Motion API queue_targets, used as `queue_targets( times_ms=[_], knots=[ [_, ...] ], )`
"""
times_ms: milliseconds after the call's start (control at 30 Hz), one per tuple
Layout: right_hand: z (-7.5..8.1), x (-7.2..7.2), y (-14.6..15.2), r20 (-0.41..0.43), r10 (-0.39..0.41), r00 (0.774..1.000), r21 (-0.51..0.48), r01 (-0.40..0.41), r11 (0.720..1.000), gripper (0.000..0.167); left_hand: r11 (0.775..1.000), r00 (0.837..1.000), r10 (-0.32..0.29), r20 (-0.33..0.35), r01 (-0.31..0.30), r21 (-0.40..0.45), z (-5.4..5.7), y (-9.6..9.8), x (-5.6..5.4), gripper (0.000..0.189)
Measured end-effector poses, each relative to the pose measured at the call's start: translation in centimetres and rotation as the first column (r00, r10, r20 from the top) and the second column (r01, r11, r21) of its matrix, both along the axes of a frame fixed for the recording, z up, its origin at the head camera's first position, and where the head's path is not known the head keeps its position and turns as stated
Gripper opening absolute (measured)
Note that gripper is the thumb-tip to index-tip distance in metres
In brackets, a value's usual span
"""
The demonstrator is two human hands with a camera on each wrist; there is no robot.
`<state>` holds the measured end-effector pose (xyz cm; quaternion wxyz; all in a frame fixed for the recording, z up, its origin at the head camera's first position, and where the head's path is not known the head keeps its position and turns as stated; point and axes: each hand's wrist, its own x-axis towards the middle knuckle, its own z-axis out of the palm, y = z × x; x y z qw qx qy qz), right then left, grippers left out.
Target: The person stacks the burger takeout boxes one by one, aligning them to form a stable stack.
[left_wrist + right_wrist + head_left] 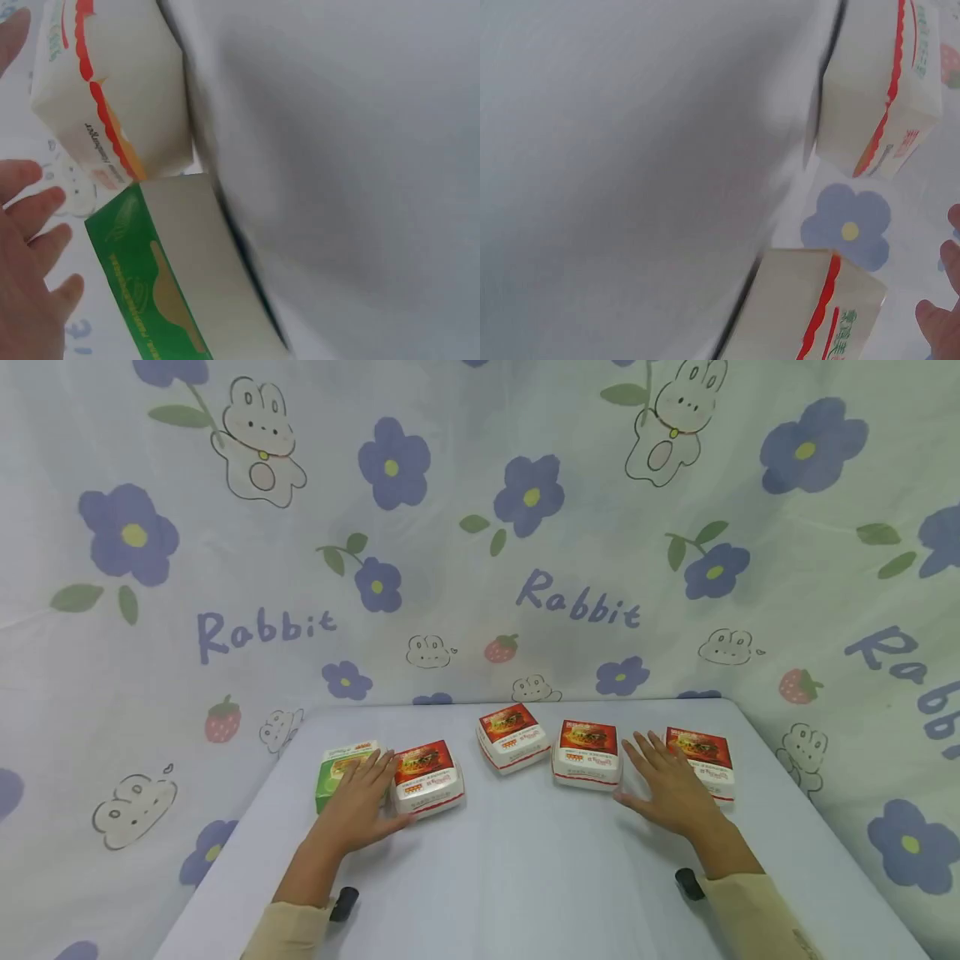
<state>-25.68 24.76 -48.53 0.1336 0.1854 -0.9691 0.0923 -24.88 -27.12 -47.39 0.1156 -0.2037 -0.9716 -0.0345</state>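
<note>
My left hand [358, 814], fingers spread, is over a green-and-white burger box [327, 777] and the left edge of a red-topped burger box [429, 781]. In the left wrist view a gap shows between the fingertips and the green box [161, 277]. My right hand [670, 789] is spread above the left part of the rightmost red-topped burger box [708, 756]. Its thumb points toward another red-topped box [587, 756] to its left. In the right wrist view the visible fingers [949, 262] stand apart from the white-sided box [795, 300]. Neither hand grips anything.
One more red-topped burger box [514, 739], turned at an angle, sits at the back middle. The boxes stand on a white table [517, 877]. Behind and beside the table hangs a curtain [450, 552] printed with rabbits and purple flowers.
</note>
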Motion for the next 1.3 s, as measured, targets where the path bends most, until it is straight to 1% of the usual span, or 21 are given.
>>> queue_targets(
  times_ms=[67, 133, 267, 367, 467, 567, 700, 800, 867, 967, 1000, 1067, 1133, 1200, 1300],
  knots=[
    [-0.1, -0.1, -0.6, -0.013, -0.005, 1.0, 0.005, 0.005, 1.0, 0.092, 1.0, 1.0, 0.012, 0.009, -0.012, -0.002, 0.0, 0.2, -0.3, 0.105],
    [-0.3, -0.1, -1.3, -0.026, 0.006, 1.0, 0.01, -0.006, 1.0, 0.09, 1.0, 0.999, 0.026, 0.027, -0.026, 0.004, 0.0, 0.3, -0.4, 0.106],
    [-0.5, -0.3, -2.7, -0.057, 0.054, 0.997, -0.007, -0.055, 0.998, 0.088, 0.999, 0.997, 0.043, 0.059, -0.043, 0.003, -0.1, 0.4, -0.7, 0.107],
    [-0.1, -0.3, -3.7, -0.078, 0.066, 0.995, -0.061, -0.071, 0.996, 0.089, 0.999, 0.998, 0.034, 0.061, -0.035, 0.0, -0.2, 0.5, -1.2, 0.107],
    [0.2, -0.2, -4.8, -0.059, 0.059, 0.996, -0.133, -0.067, 0.989, 0.091, 1.0, 0.998, 0.023, 0.058, -0.023, 0.004, -0.1, 0.6, -1.7, 0.108],
    [0.3, -0.2, -6.1, -0.023, 0.038, 0.999, -0.212, -0.042, 0.976, 0.091, 1.0, 0.999, 0.014, 0.053, -0.015, 0.015, 0.1, 0.5, -2.0, 0.109],
    [0.1, -0.4, -7.9, 0.021, 0.013, 1.0, -0.308, -0.006, 0.951, 0.088, 0.999, 0.998, 0.031, 0.063, -0.032, 0.011, 0.1, 0.5, -2.5, 0.114],
    [0.0, -0.7, -9.2, 0.05, 0.022, 0.999, -0.366, -0.002, 0.93, 0.084, 0.999, 0.995, 0.051, 0.08, -0.052, 0.01, -0.2, 0.5, -2.9, 0.117],
    [0.1, -0.8, -9.8, 0.082, 0.038, 0.996, -0.41, -0.001, 0.912, 0.081, 0.999, 0.995, 0.048, 0.089, -0.05, 0.017, -0.5, 0.7, -3.2, 0.118],
    [-0.1, -1.0, -11.1, 0.161, 0.093, 0.983, -0.479, -0.005, 0.878, 0.082, 0.998, 0.994, 0.048, 0.101, -0.051, 0.024, -0.9, 1.0, -3.6, 0.118],
    [-0.1, -1.0, -11.5, 0.195, 0.113, 0.974, -0.502, 0.0, 0.865, 0.083, 0.998, 0.993, 0.049, 0.109, -0.053, 0.029, -0.9, 1.1, -3.7, 0.117],
    [-0.4, -1.2, -12.2, 0.254, 0.149, 0.956, -0.522, 0.005, 0.853, 0.089, 0.998, 0.991, 0.051, 0.124, -0.056, 0.034, -1.0, 1.5, -4.0, 0.116],
    [-0.7, -1.4, -12.7, 0.295, 0.173, 0.94, -0.529, 0.01, 0.849, 0.093, 0.997, 0.99, 0.06, 0.129, -0.064, 0.03, -1.0, 1.7, -4.2, 0.115],
    [-0.9, -1.7, -13.0, 0.313, 0.175, 0.933, -0.517, 0.013, 0.856, 0.097, 0.996, 0.987, 0.077, 0.141, -0.082, 0.029, -0.9, 1.9, -4.3, 0.114],
    [-1.1, -2.3, -13.2, 0.341, 0.154, 0.927, -0.499, 0.039, 0.866, 0.099, 0.994, 0.984, 0.103, 0.148, -0.106, 0.016, -0.8, 1.9, -4.3, 0.115]
  ],
)
